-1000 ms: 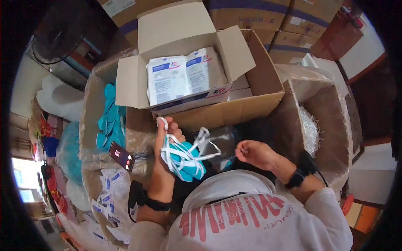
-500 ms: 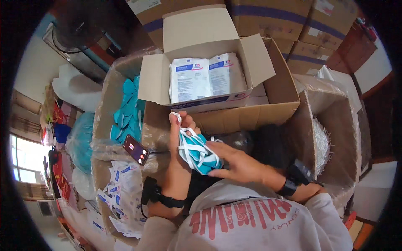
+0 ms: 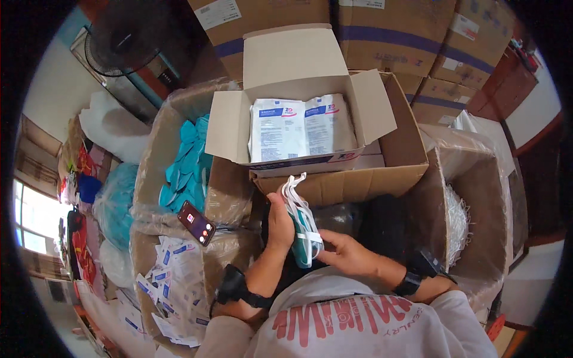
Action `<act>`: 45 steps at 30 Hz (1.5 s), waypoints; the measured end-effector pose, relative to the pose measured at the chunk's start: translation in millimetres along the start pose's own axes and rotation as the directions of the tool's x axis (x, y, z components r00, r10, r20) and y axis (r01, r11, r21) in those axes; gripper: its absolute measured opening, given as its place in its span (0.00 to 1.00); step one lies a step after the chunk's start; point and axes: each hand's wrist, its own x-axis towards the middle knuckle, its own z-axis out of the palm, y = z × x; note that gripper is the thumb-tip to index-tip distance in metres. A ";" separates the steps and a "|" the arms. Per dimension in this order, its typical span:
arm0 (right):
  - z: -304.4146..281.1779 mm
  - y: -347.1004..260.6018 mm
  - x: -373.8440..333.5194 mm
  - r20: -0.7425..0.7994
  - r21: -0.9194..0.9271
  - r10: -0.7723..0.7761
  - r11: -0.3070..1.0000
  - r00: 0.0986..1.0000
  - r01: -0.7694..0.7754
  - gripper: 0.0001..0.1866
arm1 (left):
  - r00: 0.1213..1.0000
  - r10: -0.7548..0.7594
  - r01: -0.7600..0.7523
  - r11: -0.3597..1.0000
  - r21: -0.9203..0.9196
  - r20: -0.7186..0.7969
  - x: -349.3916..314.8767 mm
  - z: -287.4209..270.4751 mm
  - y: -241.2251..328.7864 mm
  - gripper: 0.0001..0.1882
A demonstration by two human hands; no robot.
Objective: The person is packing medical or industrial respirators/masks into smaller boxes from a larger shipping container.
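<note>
Between both hands, low in front of my chest, stands a teal folded piece with white straps, turned nearly edge-on. The straps loop over its face and rise past its top end. My left hand is closed along its left side, the thumb pointing up. On the lower right edge, my right hand pinches it between thumb and fingers. Whether it is one piece or a stack I cannot tell.
Ahead, an open carton holds white printed packets. Teal pieces fill a left bin; small printed sachets lie in a nearer one. A phone rests on the bins' edge. White strips lie in the right bin.
The teal piece has turned from face-up to nearly edge-on and moved slightly right. My right hand has gone from lying over it to pinching its lower edge.
</note>
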 end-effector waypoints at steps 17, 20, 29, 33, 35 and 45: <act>-70.2 -57.7 -1.9 -0.108 -0.646 -0.309 0.744 0.945 0.169 0.21 | 0.729 0.609 -0.663 0.516 0.542 0.312 18.5 7.7 102.9 0.19; -51.3 -68.2 12.5 -0.098 -0.607 -0.539 0.699 0.837 0.379 0.23 | 0.765 0.549 -0.634 0.550 0.543 0.337 12.0 24.5 104.5 0.18; -38.9 -65.4 29.9 0.038 -0.021 -0.178 0.984 0.983 0.179 0.17 | 0.774 0.434 -0.629 0.445 0.638 0.461 7.8 34.8 98.5 0.15; -34.0 -61.2 33.4 -0.025 0.053 -0.191 0.980 0.981 0.192 0.17 | 0.769 0.419 -0.629 0.356 0.691 0.484 10.8 32.8 91.4 0.13; -28.7 -61.9 29.8 -0.015 0.059 -0.155 0.986 0.988 0.156 0.18 | 0.821 0.384 -0.551 0.342 0.761 0.422 11.8 31.9 90.0 0.14; -36.6 -47.4 31.0 0.007 -0.277 -0.277 0.923 0.961 0.268 0.18 | 0.915 0.159 -0.359 0.739 0.570 0.370 13.4 20.2 96.1 0.13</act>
